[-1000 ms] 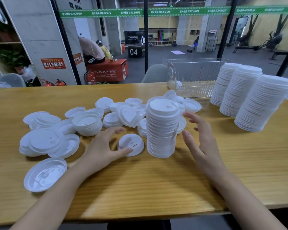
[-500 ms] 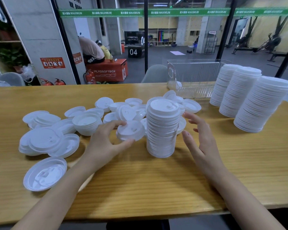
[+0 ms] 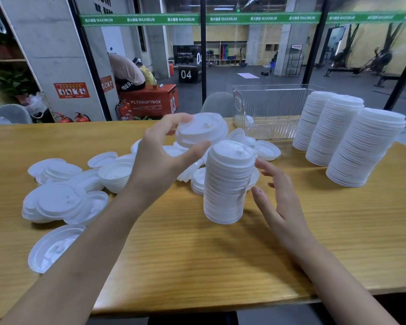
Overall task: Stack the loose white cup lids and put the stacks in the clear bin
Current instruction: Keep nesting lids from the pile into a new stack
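Head view: one lid [image 3: 202, 129] in grip of left hand [image 3: 157, 160], right hand [image 3: 279, 202] open-fingered, four stacks [image 3: 227, 184].

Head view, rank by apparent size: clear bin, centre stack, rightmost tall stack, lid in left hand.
1. clear bin, partly hidden
2. rightmost tall stack and centre stack: look alike; centre one is nearer, so unranked
3. lid in left hand

Left hand [image 3: 159, 160], right hand [image 3: 279, 205]: both bare, slim fingers. Right thumbnail short, plain. Forearms bare from wrist to near frame edge, left and right. Left fingertips slightly blurred.
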The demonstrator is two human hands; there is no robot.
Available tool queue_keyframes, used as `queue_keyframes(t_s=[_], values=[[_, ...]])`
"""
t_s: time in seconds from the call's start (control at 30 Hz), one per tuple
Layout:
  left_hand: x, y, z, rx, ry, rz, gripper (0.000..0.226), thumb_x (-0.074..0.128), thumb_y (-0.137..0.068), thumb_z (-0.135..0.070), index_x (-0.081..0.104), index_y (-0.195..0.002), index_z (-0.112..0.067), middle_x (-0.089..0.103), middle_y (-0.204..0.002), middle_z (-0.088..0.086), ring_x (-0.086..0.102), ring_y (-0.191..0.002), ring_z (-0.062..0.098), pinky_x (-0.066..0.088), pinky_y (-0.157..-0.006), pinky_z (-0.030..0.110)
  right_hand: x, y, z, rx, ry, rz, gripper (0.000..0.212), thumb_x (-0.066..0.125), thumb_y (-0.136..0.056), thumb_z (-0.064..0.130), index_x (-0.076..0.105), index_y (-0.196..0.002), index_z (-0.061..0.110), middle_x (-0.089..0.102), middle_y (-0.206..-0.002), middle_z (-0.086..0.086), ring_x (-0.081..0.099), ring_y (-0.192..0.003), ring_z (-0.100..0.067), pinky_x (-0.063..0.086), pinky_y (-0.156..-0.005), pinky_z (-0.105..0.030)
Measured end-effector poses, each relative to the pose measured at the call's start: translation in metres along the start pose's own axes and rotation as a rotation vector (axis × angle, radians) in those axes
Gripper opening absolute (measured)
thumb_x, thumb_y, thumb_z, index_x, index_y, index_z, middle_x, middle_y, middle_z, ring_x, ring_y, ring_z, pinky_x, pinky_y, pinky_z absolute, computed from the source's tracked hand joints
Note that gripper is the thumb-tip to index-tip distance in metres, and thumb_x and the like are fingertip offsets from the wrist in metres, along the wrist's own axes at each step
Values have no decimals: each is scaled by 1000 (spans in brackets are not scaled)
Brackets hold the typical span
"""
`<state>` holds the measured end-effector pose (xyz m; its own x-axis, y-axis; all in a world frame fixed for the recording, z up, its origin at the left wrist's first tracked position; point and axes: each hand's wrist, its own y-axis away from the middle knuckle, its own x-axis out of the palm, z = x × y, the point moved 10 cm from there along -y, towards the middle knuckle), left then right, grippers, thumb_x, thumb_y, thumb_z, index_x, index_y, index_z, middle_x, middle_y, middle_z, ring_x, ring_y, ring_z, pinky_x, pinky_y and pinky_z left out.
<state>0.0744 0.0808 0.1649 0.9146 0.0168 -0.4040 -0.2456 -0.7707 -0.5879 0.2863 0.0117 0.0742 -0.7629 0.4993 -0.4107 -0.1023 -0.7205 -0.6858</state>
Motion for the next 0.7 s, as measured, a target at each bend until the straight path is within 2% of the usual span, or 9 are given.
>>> queue_keyframes(t_s=[0.07,0.17,0.37,0.47,0.53,0.7], values=[[18,-1,-6,17,-22,100,60,64,-66,-65,59,-120,-38,60,-119,-24,50,-117,2,29,-86,-2,-1,0,0,-2,6,-1,48,44,-96,44,40,-141,26,44,-142,19,43,-129,-13,36,-106,-31],[42,-1,-9,18,-51,203,56,71,-68,-58,59,-120,-40,56,-118,-31,45,-117,1,28,-88,-1,-2,0,0,-3,7,-11,48,44,-96,44,39,-141,27,44,-142,20,44,-128,-13,37,-106,-33],[58,-4,-8,2,-106,255,52,68,-66,-60,58,-115,-47,54,-117,-32,42,-119,4,33,-105,30,-2,0,0,7,6,-12,48,44,-96,43,38,-141,28,46,-142,15,43,-129,-14,38,-107,-39],[59,-5,-5,-8,-126,264,52,70,-65,-59,59,-114,-45,52,-113,-34,42,-118,4,32,-107,34,-2,0,0,4,10,-9,48,44,-96,43,39,-141,28,46,-143,15,43,-130,-14,38,-107,-38],[58,-5,-1,-23,-133,266,53,75,-67,-58,60,-115,-44,52,-113,-35,41,-119,4,32,-105,32,-1,0,-1,10,9,-8,48,44,-96,44,39,-141,27,45,-143,16,43,-130,-13,38,-107,-38],[52,0,12,-56,-86,257,53,70,-66,-56,61,-116,-42,56,-119,-30,45,-116,3,31,-91,10,-3,0,-4,19,22,-13,50,45,-96,44,41,-141,23,47,-142,13,44,-128,-15,37,-106,-36]])
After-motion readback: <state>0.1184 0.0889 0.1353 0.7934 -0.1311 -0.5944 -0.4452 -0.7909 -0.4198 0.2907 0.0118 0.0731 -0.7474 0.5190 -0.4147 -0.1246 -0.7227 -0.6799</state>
